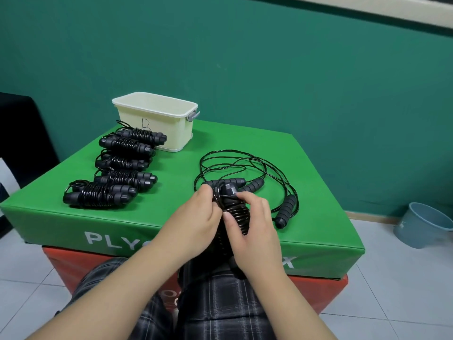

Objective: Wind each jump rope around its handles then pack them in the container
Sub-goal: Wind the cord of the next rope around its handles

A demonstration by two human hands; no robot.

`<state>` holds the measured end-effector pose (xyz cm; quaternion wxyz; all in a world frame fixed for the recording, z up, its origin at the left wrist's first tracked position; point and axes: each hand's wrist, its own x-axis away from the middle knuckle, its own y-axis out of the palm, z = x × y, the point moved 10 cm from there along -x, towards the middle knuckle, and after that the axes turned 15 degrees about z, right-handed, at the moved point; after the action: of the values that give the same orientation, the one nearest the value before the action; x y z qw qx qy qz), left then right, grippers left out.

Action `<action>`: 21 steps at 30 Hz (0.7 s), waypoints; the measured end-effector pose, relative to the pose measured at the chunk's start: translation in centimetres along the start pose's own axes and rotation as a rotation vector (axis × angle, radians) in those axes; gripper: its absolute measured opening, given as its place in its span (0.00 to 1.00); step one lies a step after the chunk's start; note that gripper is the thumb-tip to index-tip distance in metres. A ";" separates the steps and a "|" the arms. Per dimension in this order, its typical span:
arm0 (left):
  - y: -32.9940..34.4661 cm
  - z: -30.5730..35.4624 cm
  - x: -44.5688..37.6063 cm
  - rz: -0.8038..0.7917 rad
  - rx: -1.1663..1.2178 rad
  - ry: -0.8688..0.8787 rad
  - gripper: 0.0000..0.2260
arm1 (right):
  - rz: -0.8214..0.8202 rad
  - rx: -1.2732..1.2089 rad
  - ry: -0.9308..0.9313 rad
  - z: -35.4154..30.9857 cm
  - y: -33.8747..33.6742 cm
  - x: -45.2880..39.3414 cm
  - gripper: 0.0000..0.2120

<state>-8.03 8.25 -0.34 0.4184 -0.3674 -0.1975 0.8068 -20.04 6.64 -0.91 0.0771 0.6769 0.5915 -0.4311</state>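
Container: cream plastic tub with a grey side latch, standing at the far left of the surface, which is a green padded box stacked on a red one. From this angle the tub's floor is hidden; only bare inner walls show, so its contents cannot be told.

Wound jump ropes: five black bundles, cord coiled round paired handles, lying in a row on the left of the surface, from just beside the tub toward the near edge.

Loose jump rope: uncoiled cord looped over the right half, its foam handles lying near the loops.

Hands: left hand and right hand both grip one partly wound jump rope at the near edge, fingers curled round the coils, the left pinching cord near the top end.

Room: teal wall behind, pale tiled floor, a blue-grey bucket on the floor to the right. Plaid-trousered legs at the bottom of the view.
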 end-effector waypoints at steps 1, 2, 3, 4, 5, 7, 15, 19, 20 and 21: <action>0.2 0.2 -0.2 -0.036 0.000 0.025 0.11 | -0.014 0.002 -0.001 0.0 0.1 0.0 0.20; 0.3 0.5 -0.4 -0.065 0.003 0.051 0.11 | -0.032 0.008 0.009 0.0 0.2 0.0 0.23; 0.4 0.7 -0.5 -0.087 0.008 0.071 0.11 | -0.045 0.017 0.019 0.2 0.3 0.0 0.25; 0.5 1.0 -0.6 -0.105 0.010 0.085 0.11 | -0.052 0.034 0.020 0.3 0.2 0.1 0.27; 0.6 1.2 -0.7 -0.118 0.007 0.093 0.11 | -0.057 0.056 0.015 0.3 0.1 0.2 0.29; 0.7 1.2 -0.8 -0.134 -0.001 0.094 0.10 | -0.067 0.076 0.008 0.4 0.1 0.2 0.30; 1.1 1.1 -0.7 -0.155 -0.063 0.128 0.09 | -0.051 -0.087 0.045 1.1 -0.1 -0.3 0.17; 1.3 1.1 -0.9 -0.239 -0.112 0.173 0.10 | -0.041 -0.117 0.052 1.2 -0.2 -0.4 0.15; 1.3 1.1 -1.0 -0.258 -0.155 0.191 0.10 | -0.043 -0.093 0.049 1.1 -0.1 -0.3 0.15; 1.1 1.1 -1.1 -0.262 -0.203 0.206 0.10 | -0.047 -0.060 0.046 1.0 0.0 -0.2 0.15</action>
<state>-9.01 6.68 0.13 0.4988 -0.4594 -0.2802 0.6795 -20.53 5.93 -1.40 0.0735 0.6698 0.6217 -0.3993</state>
